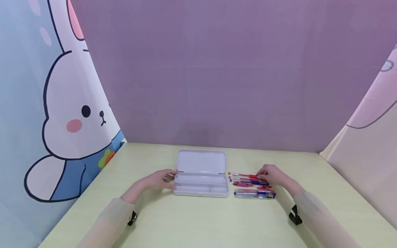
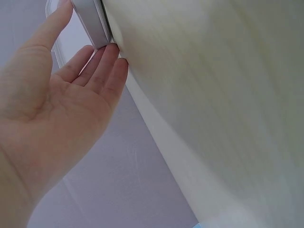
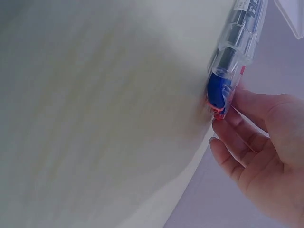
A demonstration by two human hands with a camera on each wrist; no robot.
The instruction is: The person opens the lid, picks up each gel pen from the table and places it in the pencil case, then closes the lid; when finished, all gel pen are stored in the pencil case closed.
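A red pen [image 1: 252, 176] is to the right of the open pencil box [image 1: 198, 195], and the right hand [image 1: 275, 175] pinches its end. Other pens [image 1: 254, 194] lie near this side of the box. The left hand [image 1: 157, 180], its thumb and fingers apart, touches the box's left end.

A white compartmented case [image 1: 201, 179] lies open beside red and blue pens [image 1: 252, 194].

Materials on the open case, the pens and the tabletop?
Case: likely rigid plastic, smooth, light sheen; molded-looking dividers and rounded rim.
Pens: probably plastic, glossy; see-through barrels, bright highlights.
Tabletop: wood or laminate, can't tell; satin, faint grain-like streaks in wrist views.
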